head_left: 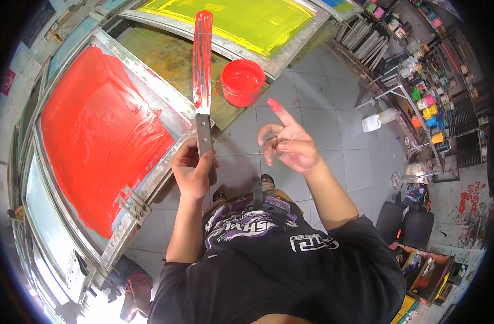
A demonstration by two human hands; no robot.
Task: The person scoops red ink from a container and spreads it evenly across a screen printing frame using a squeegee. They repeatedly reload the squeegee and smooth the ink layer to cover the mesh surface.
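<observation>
My left hand [193, 171] is closed round the dark handle of a long spatula [202, 65], held upright with its round tip away from me. Red ink streaks the metal blade. My right hand [289, 144] is raised to the right with nothing in it, its index finger stretched out and red ink on the fingertip; the other fingers are partly bent. Beyond my hands, a tub of red ink [241, 86] stands at the corner of the work table. Left of the spatula lies a screen-printing frame [104, 143] with red ink spread over its mesh.
Behind the spatula lies another frame with yellow-green ink [241, 21]. A metal hinge clamp [133, 205] juts from the near edge of the red frame. Shelves of ink containers [428, 108] line the right side, with a white jug [371, 123] before them. Another person's leg [138, 291] shows at lower left.
</observation>
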